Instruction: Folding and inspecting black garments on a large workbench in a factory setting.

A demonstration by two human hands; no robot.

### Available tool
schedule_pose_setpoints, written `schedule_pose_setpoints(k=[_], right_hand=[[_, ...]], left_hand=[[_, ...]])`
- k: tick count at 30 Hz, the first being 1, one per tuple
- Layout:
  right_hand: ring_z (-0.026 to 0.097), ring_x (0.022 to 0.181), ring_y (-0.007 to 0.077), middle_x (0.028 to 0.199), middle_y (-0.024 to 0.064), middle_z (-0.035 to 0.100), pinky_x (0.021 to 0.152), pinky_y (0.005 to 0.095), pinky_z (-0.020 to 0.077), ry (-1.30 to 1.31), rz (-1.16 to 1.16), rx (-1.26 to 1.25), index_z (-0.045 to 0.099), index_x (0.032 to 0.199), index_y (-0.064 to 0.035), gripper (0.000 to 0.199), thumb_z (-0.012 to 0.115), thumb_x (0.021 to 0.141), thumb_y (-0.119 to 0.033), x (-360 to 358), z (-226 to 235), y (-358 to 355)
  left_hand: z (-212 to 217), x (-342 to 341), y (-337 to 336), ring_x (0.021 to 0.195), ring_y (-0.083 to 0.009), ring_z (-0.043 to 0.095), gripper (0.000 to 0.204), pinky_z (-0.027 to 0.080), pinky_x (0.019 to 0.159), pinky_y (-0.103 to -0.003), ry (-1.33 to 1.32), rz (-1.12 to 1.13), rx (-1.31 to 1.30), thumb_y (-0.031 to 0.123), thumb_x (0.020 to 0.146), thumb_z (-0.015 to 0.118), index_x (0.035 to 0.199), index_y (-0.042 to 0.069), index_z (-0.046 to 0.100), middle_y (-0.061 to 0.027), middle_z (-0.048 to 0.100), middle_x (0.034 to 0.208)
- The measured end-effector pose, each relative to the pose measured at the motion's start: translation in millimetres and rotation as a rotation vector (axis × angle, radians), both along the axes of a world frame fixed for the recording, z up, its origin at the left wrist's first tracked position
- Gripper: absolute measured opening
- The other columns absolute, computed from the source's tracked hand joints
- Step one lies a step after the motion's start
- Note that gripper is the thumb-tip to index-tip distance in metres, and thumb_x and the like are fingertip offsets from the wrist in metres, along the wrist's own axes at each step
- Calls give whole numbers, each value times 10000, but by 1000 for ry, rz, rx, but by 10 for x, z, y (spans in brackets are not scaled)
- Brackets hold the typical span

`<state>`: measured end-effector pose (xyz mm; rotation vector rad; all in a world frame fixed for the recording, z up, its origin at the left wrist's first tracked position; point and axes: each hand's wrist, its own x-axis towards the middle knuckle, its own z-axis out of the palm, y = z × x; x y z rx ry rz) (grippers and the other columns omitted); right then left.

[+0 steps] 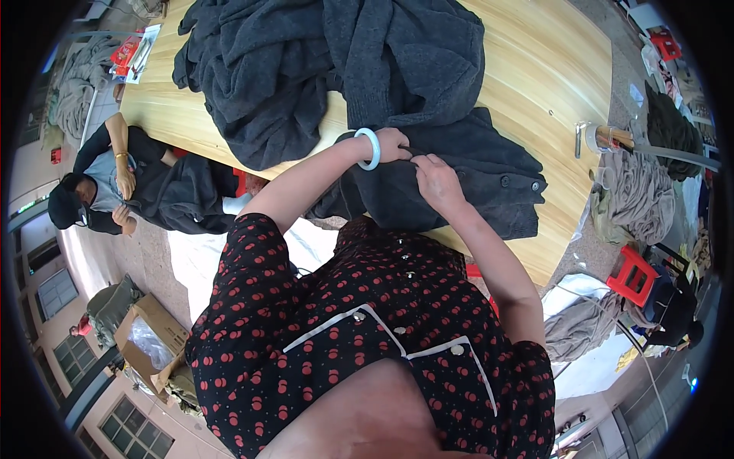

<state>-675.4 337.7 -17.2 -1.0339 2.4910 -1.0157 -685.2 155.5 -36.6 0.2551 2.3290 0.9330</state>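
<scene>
A dark grey knitted cardigan [474,183] lies across the near edge of the wooden table, its buttoned front stretching off to the right. Closed fingers of my left hand [391,145], below a pale bangle [369,149], pinch the cardigan's edge. Right beside it, my right hand [440,183] also has its fingers closed on the same edge. Both hands are close together over the garment, and the fold between the fingertips is small and partly hidden. Buttons [505,181] run along the front to the right of my right hand.
More dark grey knitwear [267,69] is heaped on the far side of the wooden table [550,69]. Scissors and a container [604,138] sit at the right edge. A co-worker [99,180] handles dark cloth at the left. A red stool [633,275] and grey garments [638,195] are at the right.
</scene>
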Motion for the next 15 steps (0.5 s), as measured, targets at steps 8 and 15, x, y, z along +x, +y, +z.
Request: schedule_pose_setpoints(k=[8, 15], right_hand=[[558, 691, 318, 728, 152, 559, 643, 404, 457, -36, -29, -93, 525, 787, -26, 107, 502, 683, -41, -54, 115, -95], [563, 695, 325, 751, 158, 578, 651, 396, 454, -121, -156, -38, 519, 798, -30, 121, 526, 679, -46, -27, 115, -117]], left_hand=[[128, 79, 8, 755, -268, 564, 322, 415, 703, -337, -243, 340, 188, 289, 774, 543, 830, -21, 612, -183, 603, 815], [104, 129, 34, 784, -291, 563, 327, 412, 708, -346, -243, 402, 236, 285, 781, 532, 833, -29, 606, -192, 598, 837]])
